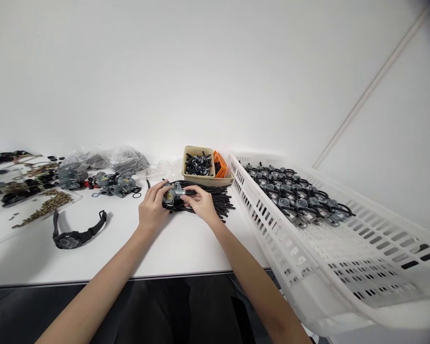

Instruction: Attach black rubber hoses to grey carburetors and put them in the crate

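Note:
A grey metal carburetor is held just above the white table, its round brass-coloured bore toward me. My left hand is closed around its left side. On the other side, my right hand pinches a black rubber hose against the carburetor's right end; the fingers partly hide where the two meet. Beneath and to the right of the hands lies a spread bundle of black rubber hoses.
A white plastic crate on the right holds rows of carburetors with hoses. Behind the hands are a cream bin of black parts and an orange basket. Leftward lie more carburetors, a wristwatch and brass fittings.

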The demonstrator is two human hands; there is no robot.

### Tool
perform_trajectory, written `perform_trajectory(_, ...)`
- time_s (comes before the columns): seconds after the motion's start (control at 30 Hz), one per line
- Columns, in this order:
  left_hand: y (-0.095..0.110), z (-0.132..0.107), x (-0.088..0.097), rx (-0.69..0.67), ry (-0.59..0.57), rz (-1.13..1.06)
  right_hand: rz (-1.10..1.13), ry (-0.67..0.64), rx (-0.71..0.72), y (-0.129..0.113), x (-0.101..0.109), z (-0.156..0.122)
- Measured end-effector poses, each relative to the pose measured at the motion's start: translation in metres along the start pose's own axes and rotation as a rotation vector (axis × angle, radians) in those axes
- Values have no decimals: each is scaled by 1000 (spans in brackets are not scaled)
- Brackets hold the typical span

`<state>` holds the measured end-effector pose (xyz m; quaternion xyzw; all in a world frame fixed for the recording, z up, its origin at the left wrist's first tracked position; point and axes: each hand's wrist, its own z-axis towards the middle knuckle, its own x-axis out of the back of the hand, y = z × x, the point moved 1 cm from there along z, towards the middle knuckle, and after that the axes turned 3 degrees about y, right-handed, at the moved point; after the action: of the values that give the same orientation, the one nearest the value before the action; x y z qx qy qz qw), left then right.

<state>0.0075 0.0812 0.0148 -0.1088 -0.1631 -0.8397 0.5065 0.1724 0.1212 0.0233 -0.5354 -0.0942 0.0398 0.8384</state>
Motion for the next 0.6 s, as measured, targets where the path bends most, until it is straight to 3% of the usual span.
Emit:
perform_trajectory(0.27, 4, 1, 1, -32, -8, -12, -295, 194, 247, -6, 2, -2)
perform_trajectory(0.6, 7, -1, -2, 7, -12, -26, -275, 157, 374, -12, 0, -1)
